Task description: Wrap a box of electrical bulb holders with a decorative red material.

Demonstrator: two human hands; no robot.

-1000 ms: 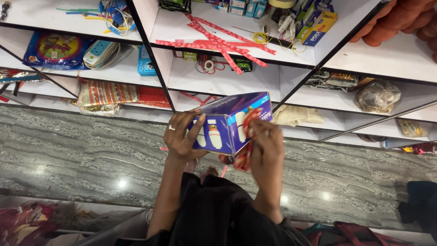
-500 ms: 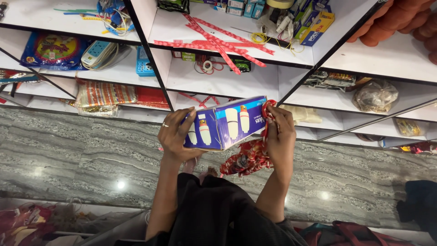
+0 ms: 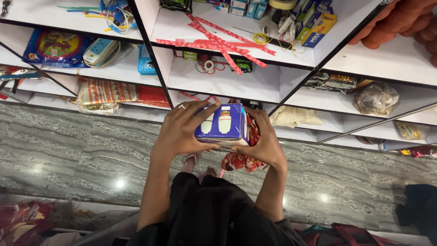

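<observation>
While both hands closed round it, the blue box (image 3: 222, 125) sat level in front of the person's body, above the grey marbled floor (image 3: 82, 150) and just near of the white shelves (image 3: 236, 86). The left hand (image 3: 181, 132) wrapped the box's left end, fingers spread over the top and a ring showing on one of them; the right hand (image 3: 264, 145) clasped the right end, and against that palm a crumpled red patterned wrapper (image 3: 241, 160) was pressed, hanging a little below the box. Both grips were firm and fully closed on the carton, no fingers free.

As a judgement, the step in hand looked like turning or steadying the box between two palms. A next move would call for one hand to bear the box alone, since the right was also burdened with the wrapper.

By count: one box, one red wrapper, two hands. Two white bottle-like shapes were printed on the box's upper face. On the far shelf, red paper strips (image 3: 218, 41) lay crossed, too tangled to count surely; one clear bag (image 3: 377, 98) lay to the right.
</observation>
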